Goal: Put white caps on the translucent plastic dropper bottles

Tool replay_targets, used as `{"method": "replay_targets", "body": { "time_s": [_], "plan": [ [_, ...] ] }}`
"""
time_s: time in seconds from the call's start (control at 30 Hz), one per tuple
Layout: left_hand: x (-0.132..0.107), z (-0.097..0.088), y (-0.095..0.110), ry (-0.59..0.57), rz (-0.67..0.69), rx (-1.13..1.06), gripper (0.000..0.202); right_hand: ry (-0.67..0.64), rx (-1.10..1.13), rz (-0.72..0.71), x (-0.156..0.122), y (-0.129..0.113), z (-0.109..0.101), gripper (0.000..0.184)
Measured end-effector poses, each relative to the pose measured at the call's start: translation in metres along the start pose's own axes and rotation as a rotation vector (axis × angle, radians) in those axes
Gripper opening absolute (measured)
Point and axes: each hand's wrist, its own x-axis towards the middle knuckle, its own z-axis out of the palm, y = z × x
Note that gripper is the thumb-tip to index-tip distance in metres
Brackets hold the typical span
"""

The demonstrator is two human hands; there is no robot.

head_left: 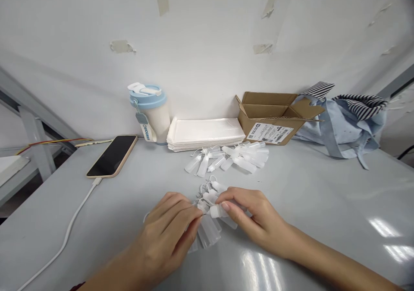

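On the grey table, several small translucent plastic squeeze bottles (209, 230) with white caps and thin loops lie in a loose heap between my hands. My right hand (249, 209) pinches one squeeze bottle (214, 212) near its white cap with thumb and forefinger; the bottle's body is mostly behind the fingers. At the heap's left side my left hand (171, 226) is closed, thumb against the fingertips, next to that cap. What sits in its pinch is too small and covered to tell. Farther back lies a second heap of similar bottles (247, 156).
Behind the far heap is a stack of white envelopes (207, 131), beside an open cardboard box (271, 127). A blue-lidded cup (158, 120) stands left of them. A phone (112, 156) with a white cable (69, 230) lies left; a light-blue cloth bag (339, 127) lies right.
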Motion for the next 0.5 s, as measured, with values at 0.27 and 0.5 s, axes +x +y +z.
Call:
{"method": "replay_targets", "body": {
  "time_s": [0.27,0.5],
  "plan": [
    [0.0010,0.0006,0.0009,-0.003,0.001,-0.001,0.022,-0.023,0.025,0.016,0.0017,0.0010,0.0023,0.023],
    [0.0000,-0.0009,0.0015,0.006,0.005,-0.008,0.022,0.002,0.032,0.012,-0.0024,0.0025,0.0089,0.023]
  ]
}}
